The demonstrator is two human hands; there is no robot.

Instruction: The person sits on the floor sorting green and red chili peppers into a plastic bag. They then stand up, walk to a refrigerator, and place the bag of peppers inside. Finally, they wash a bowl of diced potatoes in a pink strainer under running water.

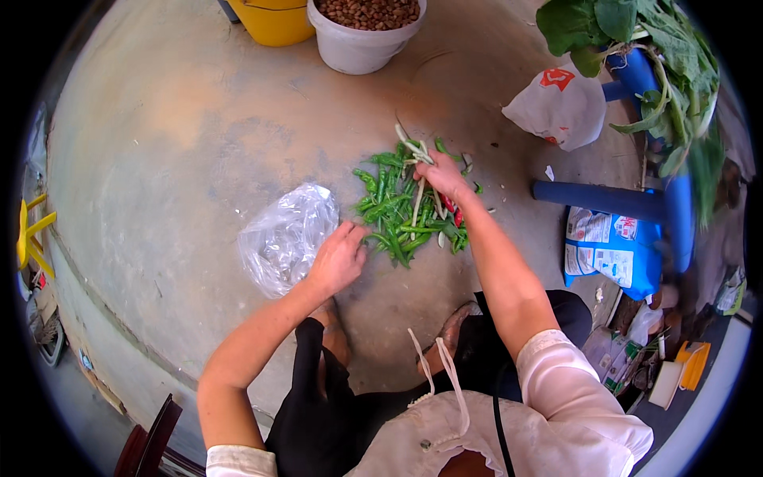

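Note:
A loose pile of green chili peppers (385, 208) lies on the concrete floor in front of me, with a few red ones (458, 217) at its right side. My right hand (445, 176) reaches over the pile's far right part, its fingers closed round several pale, long bean pods (414, 148). Just left of the pile is my left hand (342, 256), with curled fingers close to the nearest peppers; whatever they may pinch is hidden. A clear, crumpled plastic bag (288, 238) rests on the floor beside that hand.
Far off stand a white bucket (362, 49) of brown nuts or beans and a yellow bucket (274, 24). At right, leafy greens (671, 71) lie over a blue stool (604, 199), near a white bag (560, 107) and a blue-and-white package (612, 250). A yellow object (33, 234) is far left.

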